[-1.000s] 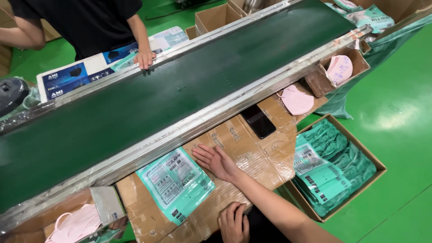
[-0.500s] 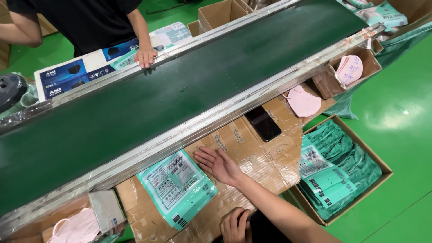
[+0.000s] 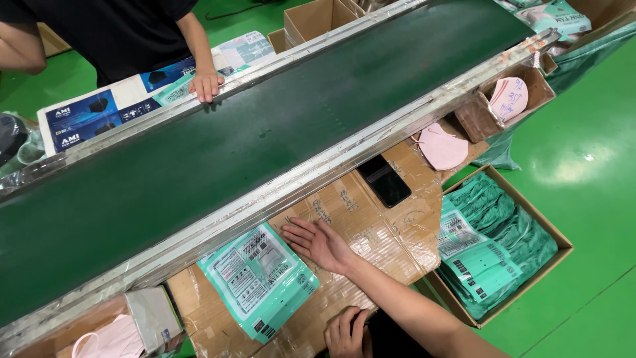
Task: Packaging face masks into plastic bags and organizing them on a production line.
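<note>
Right hand (image 3: 322,243) is lying open, palm down, on the taped cardboard worktop (image 3: 391,232), beside a teal printed plastic pouch (image 3: 258,278). Left hand (image 3: 346,333) is curling loosely at the worktop's near edge, gripping nothing visible.

The right hand (image 3: 322,243) lies flat, palm down, fingers together and stretched out toward ten o'clock, thumb spread a little to the side. Its bare forearm runs back from the wrist toward five o'clock, down to the bottom edge of the view. The left hand (image 3: 346,333) sits low at six o'clock, close to the body, fingers curled loosely inward; whether it grips anything cannot be told.
</note>
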